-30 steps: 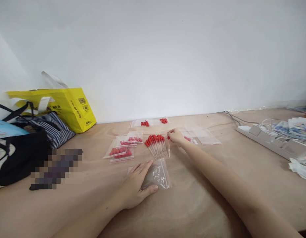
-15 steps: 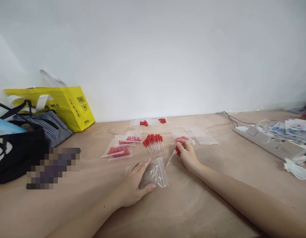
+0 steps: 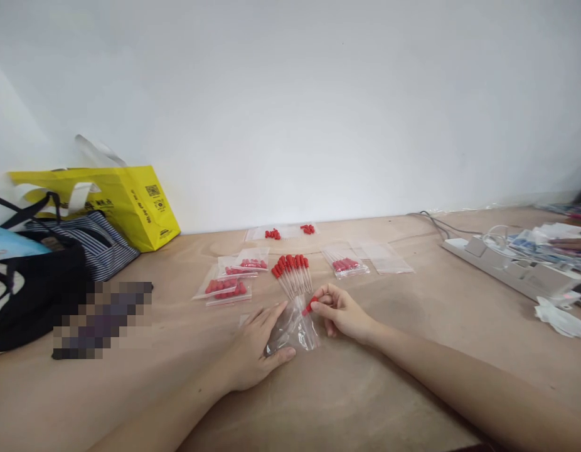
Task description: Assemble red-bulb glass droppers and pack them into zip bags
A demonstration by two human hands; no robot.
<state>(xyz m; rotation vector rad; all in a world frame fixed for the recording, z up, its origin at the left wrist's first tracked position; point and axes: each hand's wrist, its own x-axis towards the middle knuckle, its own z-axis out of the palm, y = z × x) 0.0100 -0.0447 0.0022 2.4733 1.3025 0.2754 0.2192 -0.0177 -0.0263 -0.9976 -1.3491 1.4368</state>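
Observation:
My left hand lies flat at the left side of a clear zip bag, fingers stretched out and thumb apart, pressing on it. My right hand pinches a glass dropper by its red rubber bulb at the bag's right-hand end. The dropper's glass tube points left into or over the bag; I cannot tell which. Just behind the bag, several red-bulbed droppers lie fanned out with their bulbs away from me.
Filled bags of red-bulbed droppers lie left and right. Flat clear bags sit beyond. More droppers lie by the wall. A yellow bag stands left, a power strip right. Another person's hand touches packets far right.
My right hand has moved left and toward me, bringing the dropper to the bag, its tube now mostly hidden. My left hand has stayed put. Another person's hand has appeared far right.

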